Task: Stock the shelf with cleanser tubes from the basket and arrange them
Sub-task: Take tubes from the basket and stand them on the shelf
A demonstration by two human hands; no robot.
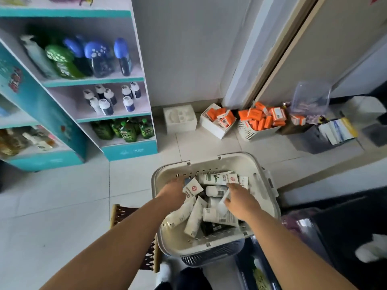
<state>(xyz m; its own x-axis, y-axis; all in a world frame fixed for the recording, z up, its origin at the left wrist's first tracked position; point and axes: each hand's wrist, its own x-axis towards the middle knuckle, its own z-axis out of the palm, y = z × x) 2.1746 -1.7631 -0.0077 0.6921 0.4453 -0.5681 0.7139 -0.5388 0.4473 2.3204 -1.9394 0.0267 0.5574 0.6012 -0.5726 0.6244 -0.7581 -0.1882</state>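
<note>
Even, diffuse indoor light, med-bright, no src in view. Shadows soft: upper bays of shelf (94, 81) go dark at the back. Floor tiles (62, 195) wash out pale, faint sheen, no hard glare. Strong fisheye: shelf and door frame (278, 59) lean outward, forearms stretch toward btm edge. Motion blur on left hand (173, 190) and right hand (243, 203), fingers smeared. Btm-right corner dark, low detail. Overall soft, labels unreadable.

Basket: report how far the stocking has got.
Done: nothing clear; the shelf shows bottles, no sure tubes. In hand: left hand and right hand each grip a tube in the basket. Left: the many tubes lying there, then arranging.
</note>
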